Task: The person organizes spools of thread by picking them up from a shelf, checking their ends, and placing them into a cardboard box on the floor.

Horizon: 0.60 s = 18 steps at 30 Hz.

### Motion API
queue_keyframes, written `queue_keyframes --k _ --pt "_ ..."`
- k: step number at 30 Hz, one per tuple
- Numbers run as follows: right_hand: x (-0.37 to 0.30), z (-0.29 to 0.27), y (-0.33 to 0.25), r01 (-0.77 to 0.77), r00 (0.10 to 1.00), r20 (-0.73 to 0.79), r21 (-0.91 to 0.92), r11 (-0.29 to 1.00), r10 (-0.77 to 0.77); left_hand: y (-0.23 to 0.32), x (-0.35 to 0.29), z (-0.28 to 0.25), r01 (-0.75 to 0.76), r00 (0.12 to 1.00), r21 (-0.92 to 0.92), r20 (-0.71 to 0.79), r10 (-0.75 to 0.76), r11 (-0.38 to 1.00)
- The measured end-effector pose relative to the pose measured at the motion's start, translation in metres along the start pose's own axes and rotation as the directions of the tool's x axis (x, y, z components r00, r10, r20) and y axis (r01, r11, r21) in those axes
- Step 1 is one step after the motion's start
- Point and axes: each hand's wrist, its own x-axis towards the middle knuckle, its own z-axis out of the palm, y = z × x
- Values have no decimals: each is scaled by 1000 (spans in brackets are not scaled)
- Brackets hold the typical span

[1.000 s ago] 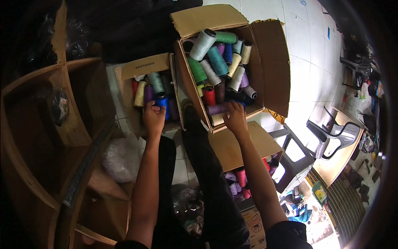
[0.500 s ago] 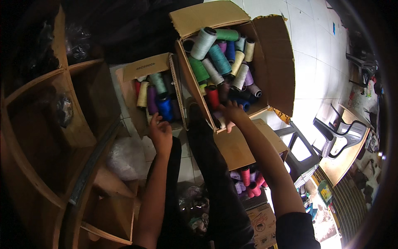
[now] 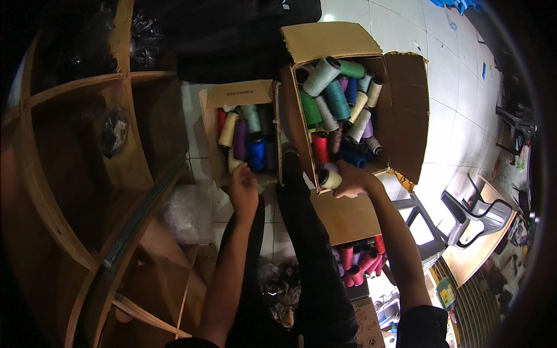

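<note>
My right hand (image 3: 353, 180) is at the near edge of the large cardboard box (image 3: 403, 116), fingers closed around a cream cone of thread (image 3: 331, 177); some fingers are hidden. Inside that box lie several thread cones, among them a pale mint cone (image 3: 322, 76), a teal cone (image 3: 336, 100) and a red cone (image 3: 319, 148). My left hand (image 3: 243, 187) is loosely open over the front edge of the smaller cardboard box (image 3: 239, 91), its fingertips beside a pale cone (image 3: 234, 161). This box also has a blue cone (image 3: 256, 152) and a purple cone (image 3: 240, 138).
Wooden shelving (image 3: 87, 243) runs along the left, with a clear plastic bag (image 3: 188, 213) beside it. Below the large box, another carton (image 3: 345, 217) has pink and red cones (image 3: 362, 264). A dark stool (image 3: 420, 223) and a chair (image 3: 478, 211) are at the right.
My view has shifted, so the boxes appear further right and lower. My right hand has closed on a cream thread cone at the large box's near corner. My left hand stays by the small box.
</note>
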Motion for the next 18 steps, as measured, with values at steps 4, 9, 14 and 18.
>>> queue_keyframes --k 4,9,14,18 --pt "-23 8 -40 387 915 -157 604 697 -371 0 74 -15 110 994 -197 47 -103 974" --pt "35 38 -115 317 886 -142 880 354 -441 45 154 -33 223 972 -243 132 -195 944" --pt "90 33 -194 262 955 -177 881 394 -239 43 182 -40 -93 993 -154 58 102 984" --pt "110 44 -193 377 889 -454 647 663 -62 44 183 -47 -170 980 68 119 161 983"
